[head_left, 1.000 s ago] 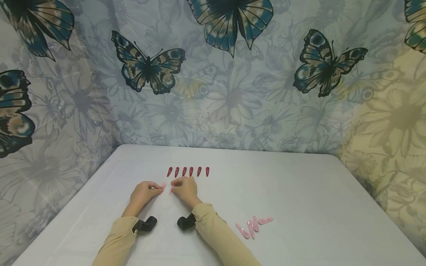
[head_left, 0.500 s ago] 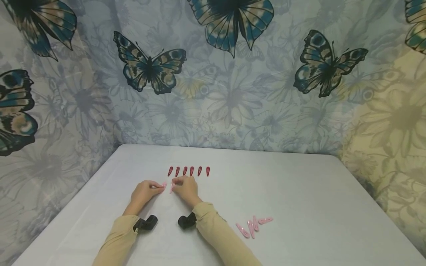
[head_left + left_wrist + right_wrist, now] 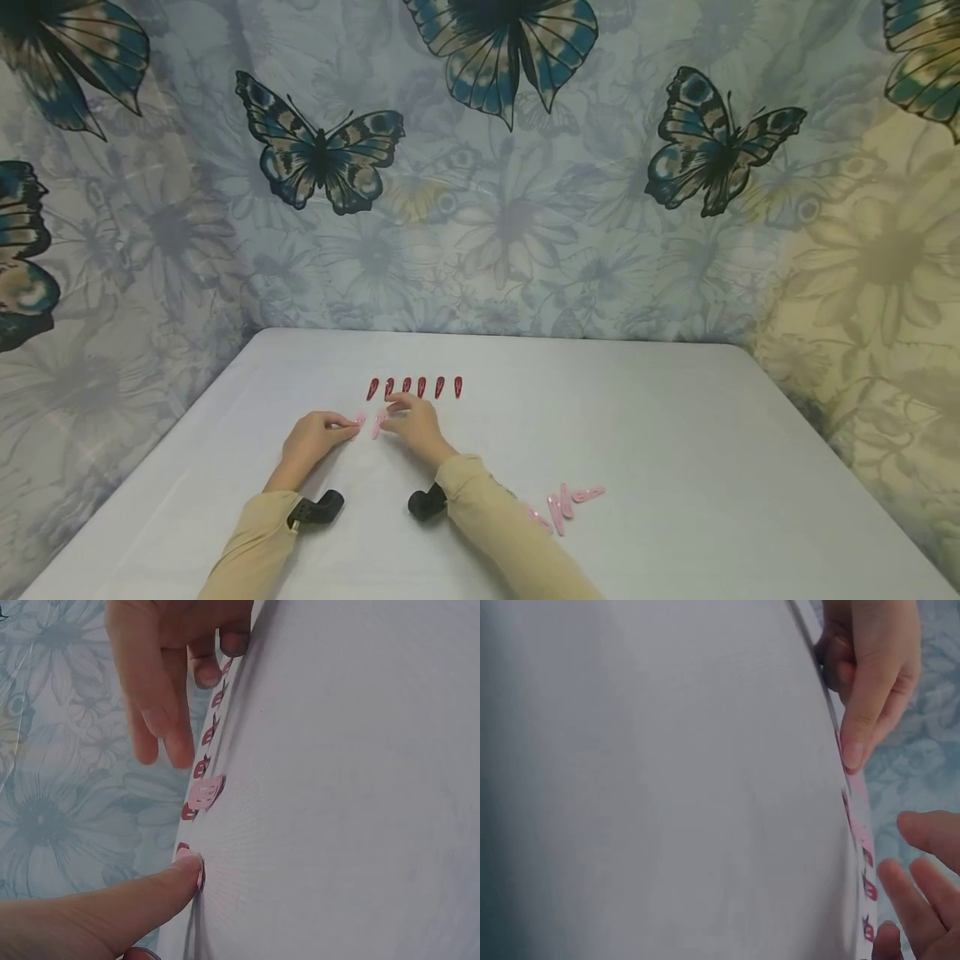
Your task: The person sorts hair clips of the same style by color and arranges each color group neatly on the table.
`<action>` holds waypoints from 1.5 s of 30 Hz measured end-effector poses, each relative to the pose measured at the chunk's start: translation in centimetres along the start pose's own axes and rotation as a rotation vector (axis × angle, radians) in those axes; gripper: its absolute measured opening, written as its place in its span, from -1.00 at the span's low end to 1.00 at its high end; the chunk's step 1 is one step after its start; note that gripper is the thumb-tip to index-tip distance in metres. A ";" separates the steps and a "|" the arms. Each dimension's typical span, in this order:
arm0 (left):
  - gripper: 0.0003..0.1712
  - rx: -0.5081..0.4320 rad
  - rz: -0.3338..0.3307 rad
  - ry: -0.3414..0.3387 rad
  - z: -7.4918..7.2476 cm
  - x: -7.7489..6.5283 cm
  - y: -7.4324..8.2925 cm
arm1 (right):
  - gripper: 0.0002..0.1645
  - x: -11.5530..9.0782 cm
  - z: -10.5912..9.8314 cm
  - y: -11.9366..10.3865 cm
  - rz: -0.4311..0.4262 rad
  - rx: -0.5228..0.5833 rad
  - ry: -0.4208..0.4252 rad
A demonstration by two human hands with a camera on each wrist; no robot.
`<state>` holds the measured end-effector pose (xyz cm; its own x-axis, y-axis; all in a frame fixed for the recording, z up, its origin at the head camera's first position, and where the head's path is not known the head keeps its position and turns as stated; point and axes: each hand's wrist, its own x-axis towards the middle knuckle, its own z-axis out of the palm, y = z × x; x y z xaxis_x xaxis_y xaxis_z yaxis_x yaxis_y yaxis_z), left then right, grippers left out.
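Observation:
In the head view, my left hand (image 3: 311,440) pinches a small pink snap hair clip (image 3: 361,419) at the table surface. The thumb covers much of that clip in the left wrist view. Just right of it lies a second pink hair clip (image 3: 205,793) on the white cloth. My right hand (image 3: 420,429) is beside this second clip, its fingers spread and holding nothing. Beyond both hands runs a row of several dark red hair clips (image 3: 422,387), some partly behind the right fingers.
Several more pink hair clips (image 3: 556,513) lie loosely at the right front, one partly behind the right sleeve (image 3: 502,517). The white-covered table (image 3: 675,433) ends at a butterfly-patterned cloth backdrop (image 3: 510,250). A black wrist camera (image 3: 427,503) sits on the right wrist.
My right hand has let go of the second pink clip and its fingers have spread. The left hand keeps its pinch. The head view has turned slightly right.

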<state>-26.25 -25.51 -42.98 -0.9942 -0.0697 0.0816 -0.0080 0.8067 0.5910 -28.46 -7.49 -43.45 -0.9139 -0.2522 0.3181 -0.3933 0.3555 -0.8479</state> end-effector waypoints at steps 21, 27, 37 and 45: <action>-0.73 -0.005 -0.013 -0.001 0.4 0.0 0.2 | -0.70 -3.1 -7.5 -3.8 0.082 0.253 -0.124; -0.75 -0.013 0.008 0.001 0.4 -0.5 -0.1 | -0.73 -5.2 -10.2 -4.8 0.100 0.279 -0.152; -0.75 -0.007 0.004 -0.005 -0.8 -1.0 -0.4 | -0.71 -8.0 -13.9 -2.4 0.081 0.219 -0.193; -0.73 -0.037 0.011 0.003 -0.2 -0.3 0.2 | -0.70 -10.1 -18.2 -1.2 0.089 0.165 -0.215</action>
<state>-25.92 -25.45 -42.73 -0.9939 -0.0629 0.0902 0.0065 0.7850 0.6194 -20.55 11.03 -37.94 -0.8948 -0.4180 0.1571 -0.2746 0.2378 -0.9317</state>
